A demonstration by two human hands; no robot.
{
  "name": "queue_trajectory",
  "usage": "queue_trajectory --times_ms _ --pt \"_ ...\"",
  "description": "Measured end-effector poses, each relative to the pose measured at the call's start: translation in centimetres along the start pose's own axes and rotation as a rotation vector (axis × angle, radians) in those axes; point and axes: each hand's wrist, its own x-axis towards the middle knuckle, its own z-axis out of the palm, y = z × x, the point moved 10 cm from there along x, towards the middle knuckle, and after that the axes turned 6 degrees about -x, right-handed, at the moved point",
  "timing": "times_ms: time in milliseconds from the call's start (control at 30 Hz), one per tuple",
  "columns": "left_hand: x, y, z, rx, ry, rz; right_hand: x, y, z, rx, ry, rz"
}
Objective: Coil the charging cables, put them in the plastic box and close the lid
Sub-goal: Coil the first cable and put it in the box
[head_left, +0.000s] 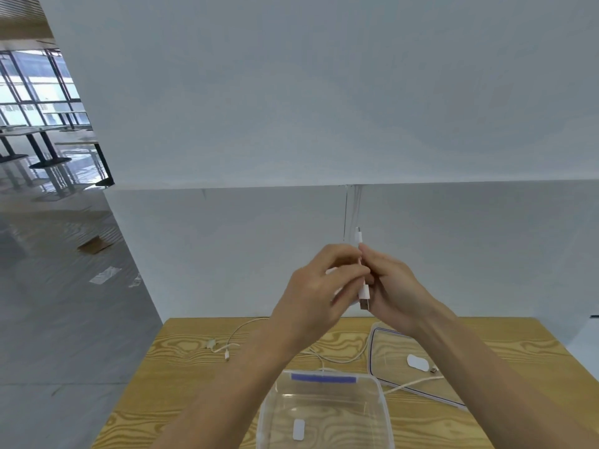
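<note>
Plastic box (270, 406) stands open on the worktop (181, 367), nearest the person. Its lid (389, 354) lies flat at 2 o'clock from it, with a second cable (411, 384) trailing over the lid's near edge. A loose cable (227, 346) lies at 10 o'clock from the box. Farther off and raised, the left hand (311, 286) and right hand (395, 286) meet, fingers curled. They pinch a white charging cable (363, 291) between them, metal plug toward 6 o'clock, other end toward 12.
</note>
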Motion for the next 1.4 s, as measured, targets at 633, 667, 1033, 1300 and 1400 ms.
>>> queue_trajectory --times_ms 633,667,1033,1300,1400 --pt "-3.4 -1.3 -1.5 0.184 0.255 -0.147 -1.0 -0.5 1.0 0.047 -0.03 -0.041" --pt "-3.5 -2.6 -2.4 0.12 0.291 -0.287 -1.0 -0.6 0.9 0.045 -0.039 -0.048" --pt "-4.0 -6.8 -2.4 -0.231 0.224 -0.795 -0.9 -0.7 0.9 0.017 -0.124 -0.072" --pt "-2.1 -4.2 -3.8 -0.019 0.282 -0.611 -0.7 -0.6 0.2 0.041 -0.05 -0.069" --pt "-1.8 -4.6 -4.2 -0.037 0.28 -0.601 -0.8 -0.6 0.3 0.042 -0.063 -0.056"
